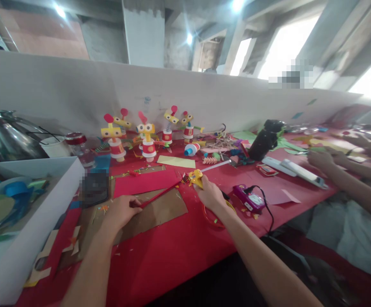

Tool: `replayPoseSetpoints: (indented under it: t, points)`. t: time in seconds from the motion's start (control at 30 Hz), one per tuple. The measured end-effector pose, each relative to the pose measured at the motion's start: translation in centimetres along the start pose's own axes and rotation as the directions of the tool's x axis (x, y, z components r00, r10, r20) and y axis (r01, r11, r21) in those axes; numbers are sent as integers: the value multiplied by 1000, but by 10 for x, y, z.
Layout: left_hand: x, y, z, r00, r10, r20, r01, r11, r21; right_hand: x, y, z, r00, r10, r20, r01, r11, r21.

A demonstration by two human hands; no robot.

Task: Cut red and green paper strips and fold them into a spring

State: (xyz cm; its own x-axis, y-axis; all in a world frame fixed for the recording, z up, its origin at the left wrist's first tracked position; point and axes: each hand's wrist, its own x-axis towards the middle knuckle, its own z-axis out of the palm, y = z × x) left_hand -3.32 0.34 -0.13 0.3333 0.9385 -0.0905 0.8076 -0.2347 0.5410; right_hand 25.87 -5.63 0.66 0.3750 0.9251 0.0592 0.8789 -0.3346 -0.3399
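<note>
The left hand's (124,209) fingers pinch the near end of a thin red strip (162,195). The strip is over a brown board (167,209), slanting long and straight away to the right. Its far end points at a yellow tool (197,178). The right hand's (213,194) fingers are wrapped around that tool.

Daylight glared white thru windows (289,44), upper R, w/ ceiling lamps (237,5) flaring overhead; red table (159,260) sat in dimmer, soft light. Co-worker's arm (353,183) blurred, white box (49,211) stretched at L edge, two patches pixelated.
</note>
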Motion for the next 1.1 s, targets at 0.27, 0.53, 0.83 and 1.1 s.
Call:
replayPoseSetpoints:
  t: [0.27,0.53,0.83,1.1]
  points:
    - [0,1,-1,1000,13,-10,-13,999,33,6,8,4,999,16,-42,-13,998,61]
    - [-1,2,-4,1000,18,12,-19,995,94,67,56,-11,965,261,-38,-238,921,308]
    - [-3,2,-1,982,-16,-187,32,996,84,53,48,-27,923,261,-284,-250,965,76]
    - [-3,10,-2,928,1,-372,-127,941,-315,-15,-95,38,917,-362,166,-24,367,930]
